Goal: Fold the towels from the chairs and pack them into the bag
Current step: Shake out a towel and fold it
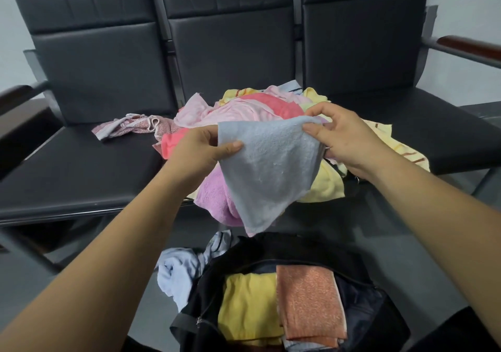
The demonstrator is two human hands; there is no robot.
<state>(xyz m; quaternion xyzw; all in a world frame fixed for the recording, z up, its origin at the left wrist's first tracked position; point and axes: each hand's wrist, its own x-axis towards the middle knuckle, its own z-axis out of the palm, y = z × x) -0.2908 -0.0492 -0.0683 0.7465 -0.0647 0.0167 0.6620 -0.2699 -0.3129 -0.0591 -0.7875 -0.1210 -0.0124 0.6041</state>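
A light blue towel [267,170] hangs in the air above the chairs' front edge, folded to a rough triangle. My left hand [202,148] pinches its upper left corner and my right hand [341,137] pinches its upper right corner. Behind it a heap of towels [244,110] in pink, coral, yellow and lilac lies on the middle black chair seat. Below, an open black bag [360,305] stands on the floor with a folded yellow towel [246,305] and a folded orange towel [309,300] inside.
Three black chairs [89,161] stand in a row, with wooden armrests [469,46] at both ends. A pink patterned towel [130,126] lies apart on the left seat. A pale blue cloth [179,273] lies crumpled on the floor left of the bag.
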